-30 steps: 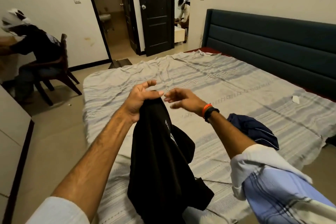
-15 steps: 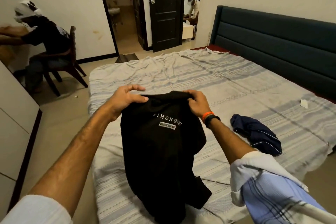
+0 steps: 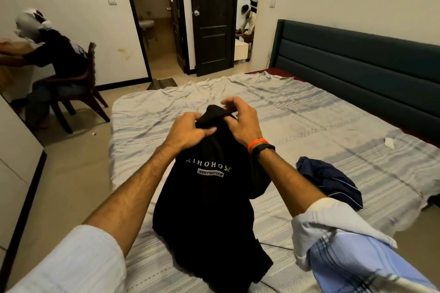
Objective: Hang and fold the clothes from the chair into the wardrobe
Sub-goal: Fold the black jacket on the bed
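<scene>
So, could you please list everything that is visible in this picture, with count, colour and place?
black garment: 1, black with white print, held up over the bed
dark blue garment: 1, navy, crumpled on the bed to the right
bed: 1, grey striped sheet, centre
headboard: 1, dark teal, right wall
white scrap: 1, white, on the bed, far right
chair: 1, dark wood, left, a person seated
door: 1, dark, back wall
left hand: 1, grips the garment's top
right hand: 1, orange and black wristbands, grips the garment's top
</scene>
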Demonstrator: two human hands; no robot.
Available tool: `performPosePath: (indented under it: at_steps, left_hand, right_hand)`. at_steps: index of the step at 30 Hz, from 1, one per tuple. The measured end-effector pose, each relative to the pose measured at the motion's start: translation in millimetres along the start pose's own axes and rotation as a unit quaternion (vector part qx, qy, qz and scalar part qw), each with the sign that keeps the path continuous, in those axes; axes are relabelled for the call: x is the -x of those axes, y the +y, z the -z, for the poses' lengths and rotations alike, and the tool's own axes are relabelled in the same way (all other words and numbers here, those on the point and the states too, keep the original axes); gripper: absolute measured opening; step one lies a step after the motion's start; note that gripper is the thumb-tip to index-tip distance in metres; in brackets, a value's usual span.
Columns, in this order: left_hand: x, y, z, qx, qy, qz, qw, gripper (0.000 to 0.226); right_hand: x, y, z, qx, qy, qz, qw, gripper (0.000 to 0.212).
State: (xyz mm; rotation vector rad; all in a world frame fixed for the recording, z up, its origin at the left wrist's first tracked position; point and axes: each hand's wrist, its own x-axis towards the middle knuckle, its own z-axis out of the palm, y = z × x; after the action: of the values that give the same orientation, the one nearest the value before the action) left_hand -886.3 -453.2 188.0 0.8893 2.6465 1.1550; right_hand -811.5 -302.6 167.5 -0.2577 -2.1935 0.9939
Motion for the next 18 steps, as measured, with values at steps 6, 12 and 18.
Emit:
performPosePath:
  at_steps: [6,12,18]
  left_hand:
    - [-5,24,-4,0.055,0.096,0.023,0.994,0.013]
    - [-15,34,12,0.235,0.120,0.082,0.961,0.013]
    - [-9,54,24,0.359,0.087,0.103,0.924,0.013]
  right_hand:
    - [49,41,0,0.158,-0.022,-0.194,0.968,0.057]
    - [81,75,-20,0.068,-0.229,-0.336,0.911,0.051]
    - [86,48,-16,-0.087,-0.329,-0.313,0.887,0.039]
